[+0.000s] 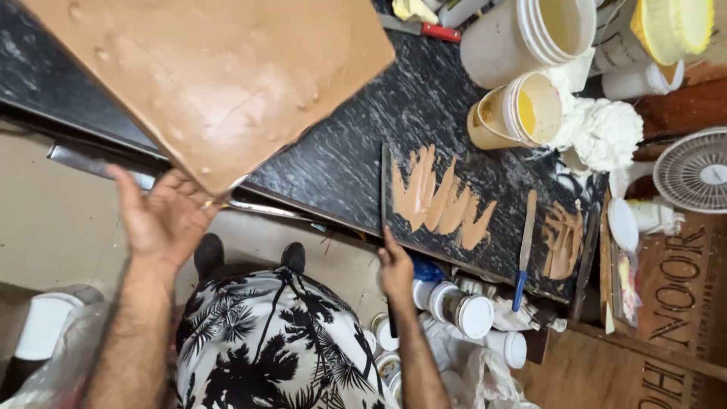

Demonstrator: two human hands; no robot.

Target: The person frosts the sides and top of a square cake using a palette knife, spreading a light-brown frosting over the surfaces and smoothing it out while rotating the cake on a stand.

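Tan board [219,76] above left hand [163,220].

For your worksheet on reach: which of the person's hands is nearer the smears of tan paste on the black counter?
Right. The right hand sits at the counter edge just below the smears of tan paste; the left hand supports the brown board, far off.

Left hand [168,220] raised, palm up, fingers spread and slightly curled, forearm extended from the lower left. Right hand [396,266] lower, fingers closed together and pointing forward, forearm rising from the bottom edge.
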